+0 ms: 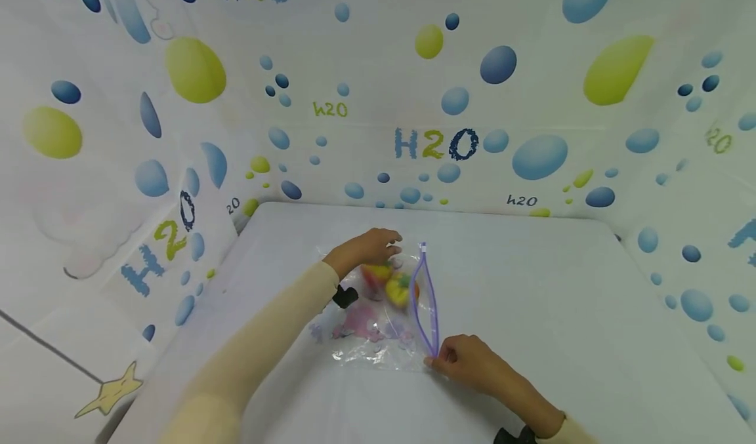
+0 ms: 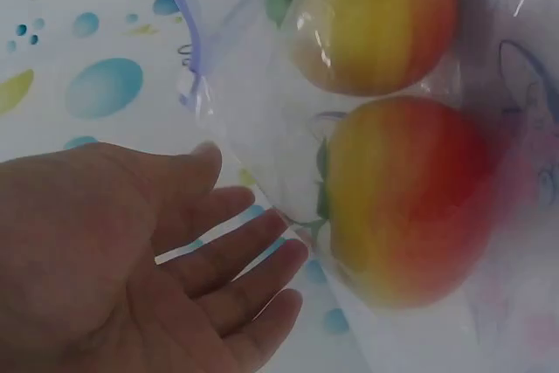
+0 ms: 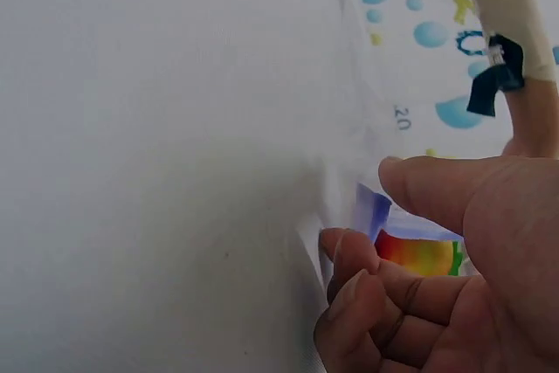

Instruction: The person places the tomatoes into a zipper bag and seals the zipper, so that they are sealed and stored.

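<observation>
A clear zip bag (image 1: pixel 390 352) with a purple slider strip (image 1: pixel 435 313) and a pink print lies on the white table, its mouth spread open to the right. Inside are two round, yellow-and-red fruits with green tops, a nearer fruit (image 1: pixel 399 289) by the mouth and another (image 1: pixel 375 275) beside it. My left hand (image 1: pixel 373 244) hovers at the bag's far edge, fingers apart and holding nothing; the left wrist view shows its fingertips right by a fruit (image 2: pixel 410 207). My right hand (image 1: pixel 469 363) grips the near end of the mouth with curled fingers, the purple strip (image 3: pixel 374 207) showing behind them.
A white tabletop (image 1: pixel 561 300) spreads around the bag. Behind it and at both sides hang white sheets (image 1: pixel 378 63) printed with blue and green drops and H2O lettering. Dark bands (image 1: pixel 345 296) sit on both wrists.
</observation>
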The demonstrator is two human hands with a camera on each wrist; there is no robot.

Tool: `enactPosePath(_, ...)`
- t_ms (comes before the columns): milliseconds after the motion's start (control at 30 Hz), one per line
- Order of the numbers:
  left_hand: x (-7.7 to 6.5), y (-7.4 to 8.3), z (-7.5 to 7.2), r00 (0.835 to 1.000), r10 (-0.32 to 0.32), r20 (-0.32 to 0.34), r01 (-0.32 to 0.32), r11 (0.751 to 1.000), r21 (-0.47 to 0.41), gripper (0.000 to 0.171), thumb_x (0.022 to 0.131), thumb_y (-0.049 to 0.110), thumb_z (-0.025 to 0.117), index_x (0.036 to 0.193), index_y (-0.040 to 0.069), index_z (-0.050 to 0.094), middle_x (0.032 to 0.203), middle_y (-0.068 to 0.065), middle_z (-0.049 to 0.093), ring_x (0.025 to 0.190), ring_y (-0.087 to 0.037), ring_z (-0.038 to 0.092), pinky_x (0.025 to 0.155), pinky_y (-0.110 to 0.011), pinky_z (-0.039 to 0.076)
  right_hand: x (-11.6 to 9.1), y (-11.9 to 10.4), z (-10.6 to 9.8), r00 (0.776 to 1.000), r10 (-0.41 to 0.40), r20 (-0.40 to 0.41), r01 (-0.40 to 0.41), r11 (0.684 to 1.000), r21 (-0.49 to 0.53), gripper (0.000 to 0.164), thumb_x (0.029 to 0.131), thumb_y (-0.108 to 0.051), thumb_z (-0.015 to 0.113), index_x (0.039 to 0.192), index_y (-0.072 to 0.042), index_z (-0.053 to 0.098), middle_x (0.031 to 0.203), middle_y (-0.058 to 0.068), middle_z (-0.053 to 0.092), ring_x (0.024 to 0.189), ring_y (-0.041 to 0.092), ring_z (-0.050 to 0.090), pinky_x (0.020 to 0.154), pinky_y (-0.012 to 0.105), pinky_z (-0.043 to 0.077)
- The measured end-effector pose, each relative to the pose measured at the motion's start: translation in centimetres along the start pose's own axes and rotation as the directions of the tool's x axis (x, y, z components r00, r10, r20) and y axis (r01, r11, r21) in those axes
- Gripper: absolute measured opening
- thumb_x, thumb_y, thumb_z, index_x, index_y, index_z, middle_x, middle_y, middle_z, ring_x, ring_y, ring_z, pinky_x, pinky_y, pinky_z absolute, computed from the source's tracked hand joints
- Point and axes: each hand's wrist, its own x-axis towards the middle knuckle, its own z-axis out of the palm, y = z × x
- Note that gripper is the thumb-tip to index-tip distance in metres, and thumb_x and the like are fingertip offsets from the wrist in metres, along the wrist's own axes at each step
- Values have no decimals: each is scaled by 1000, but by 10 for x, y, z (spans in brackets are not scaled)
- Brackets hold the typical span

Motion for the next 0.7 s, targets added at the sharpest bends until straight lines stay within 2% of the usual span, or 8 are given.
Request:
enactPosePath(167, 13, -3, -4, 998, -5, 62, 5, 1000, 2, 42, 113, 24, 49, 148, 3, 59, 152, -16, 58, 145, -34, 50, 123, -47, 36, -1, 1, 1, 1000, -8, 14, 8, 999, 35, 32, 99, -40, 73, 81, -14, 70, 70, -8, 62, 60, 5, 51, 52, 24, 43)
enactPosePath(267, 17, -4, -5, 997, 11, 77, -10, 1000, -17, 38, 113, 23, 50, 143, 5, 64, 148, -14, 62, 142, -32, 54, 121, -46, 39, 0, 3, 3, 1000, -11, 24, 10, 999, 43, 30, 100, -38, 72, 81, -14, 71, 69, -8, 60, 59, 4, 49, 52, 22, 41)
enactPosePath(467, 20, -11, -5, 998, 17, 63, -12, 997, -72, 32, 112, 23, 53, 133, 6, 70, 135, -11, 69, 125, -27, 61, 114, -44, 47, 0, 6, 2, 999, -12, 34, 11, 999, 48, 30, 102, -35, 70, 77, -17, 70, 63, -11, 53, 57, 2, 44, 51, 20, 36)
enactPosePath(700, 20, -23, -8, 998, 9, 59, -3, 995, -97, 34, 111, 26, 53, 133, 5, 70, 133, -11, 69, 122, -28, 63, 111, -45, 49, -3, 12, -12, 997, 6, 78, -14, 994, 111, 30, 104, -29, 67, 79, -13, 71, 66, -4, 62, 54, 6, 51, 49, 22, 40)
